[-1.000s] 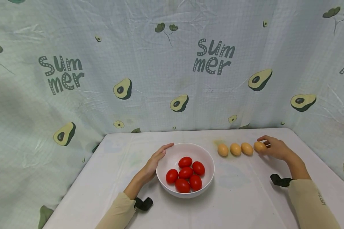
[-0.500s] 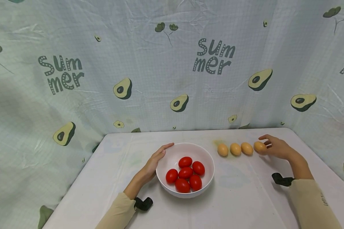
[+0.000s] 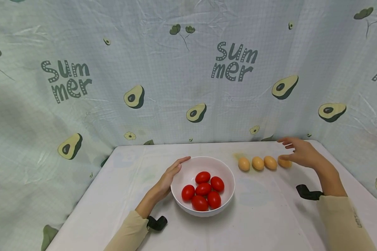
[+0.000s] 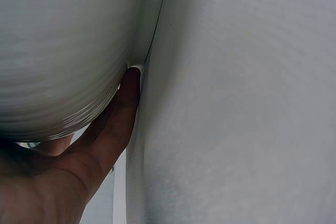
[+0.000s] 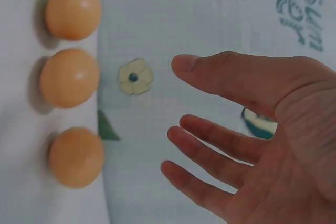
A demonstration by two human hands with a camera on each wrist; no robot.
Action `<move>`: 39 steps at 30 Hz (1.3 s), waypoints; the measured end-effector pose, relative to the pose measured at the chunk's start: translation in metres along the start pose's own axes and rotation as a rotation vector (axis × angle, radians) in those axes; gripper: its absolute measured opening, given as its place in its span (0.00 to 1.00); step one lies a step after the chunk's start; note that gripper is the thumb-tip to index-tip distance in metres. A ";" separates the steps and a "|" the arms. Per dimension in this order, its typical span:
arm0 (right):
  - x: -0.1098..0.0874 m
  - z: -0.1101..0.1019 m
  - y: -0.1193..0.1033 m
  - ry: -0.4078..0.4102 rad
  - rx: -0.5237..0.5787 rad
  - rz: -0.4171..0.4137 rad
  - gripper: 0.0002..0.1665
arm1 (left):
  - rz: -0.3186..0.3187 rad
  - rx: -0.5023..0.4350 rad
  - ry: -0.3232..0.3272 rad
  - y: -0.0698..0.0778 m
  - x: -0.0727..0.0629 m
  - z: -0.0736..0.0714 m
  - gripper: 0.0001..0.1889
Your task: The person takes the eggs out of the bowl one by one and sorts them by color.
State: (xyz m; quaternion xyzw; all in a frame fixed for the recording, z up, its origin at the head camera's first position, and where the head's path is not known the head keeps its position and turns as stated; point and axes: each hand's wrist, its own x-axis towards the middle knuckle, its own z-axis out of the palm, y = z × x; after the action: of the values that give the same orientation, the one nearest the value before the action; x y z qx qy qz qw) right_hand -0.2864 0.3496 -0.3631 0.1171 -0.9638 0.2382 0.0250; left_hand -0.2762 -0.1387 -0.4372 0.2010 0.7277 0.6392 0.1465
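Observation:
A white bowl [image 3: 227,190] holds several glossy red egg-shaped things [image 3: 203,189]. Against the bowl's left outer side rests my left hand [image 3: 166,179], its fingers fairly straight; the left wrist view has the fingers [image 4: 113,127] touching the wall low down, near the tabletop. Several light brown eggs [image 3: 258,163] lie in a row at the back right. Over the right end of that row is my right hand [image 3: 304,153], fingers spread and holding nothing. It partly covers the rightmost egg [image 3: 284,163] in the head view. The right wrist view shows a gap between the hand and the eggs [image 5: 76,157].
The white-covered table [image 3: 254,223] ends at the back and sides against a hanging cloth [image 3: 163,69] printed with avocados and lettering. A black wrist mount [image 3: 157,223] sticks out at the left cuff, another black mount [image 3: 308,192] at the right.
My right hand, earlier around the rightmost egg, has opened and risen off it; the egg stays in the row. The left hand and the bowl have not moved.

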 end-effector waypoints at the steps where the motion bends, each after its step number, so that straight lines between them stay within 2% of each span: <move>1: 0.000 -0.001 -0.005 0.011 0.002 -0.021 0.39 | -0.002 -0.001 0.001 0.000 0.000 0.000 0.27; 10: -0.007 -0.006 -0.052 0.090 0.008 -0.183 0.31 | -0.008 -0.002 0.011 -0.001 0.000 0.000 0.27; 20: -0.012 0.002 -0.087 0.230 -0.023 -0.390 0.25 | -0.009 -0.003 0.001 0.001 -0.001 -0.001 0.27; 26: -0.014 0.010 -0.108 0.213 -0.020 -0.410 0.24 | -0.003 0.006 0.006 0.000 0.000 0.000 0.27; 31: -0.014 0.019 -0.125 0.154 -0.021 -0.390 0.24 | -0.006 0.014 0.001 0.001 0.001 -0.001 0.27; 39: -0.012 0.042 -0.150 0.075 -0.036 -0.443 0.21 | -0.008 0.013 0.001 0.000 -0.001 -0.001 0.27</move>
State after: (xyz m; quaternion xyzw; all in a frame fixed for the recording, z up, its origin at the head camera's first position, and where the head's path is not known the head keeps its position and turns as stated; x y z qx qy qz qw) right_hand -0.2392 0.2040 -0.3331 0.3167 -0.9170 0.2137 0.1145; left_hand -0.2760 -0.1395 -0.4368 0.1987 0.7329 0.6338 0.1473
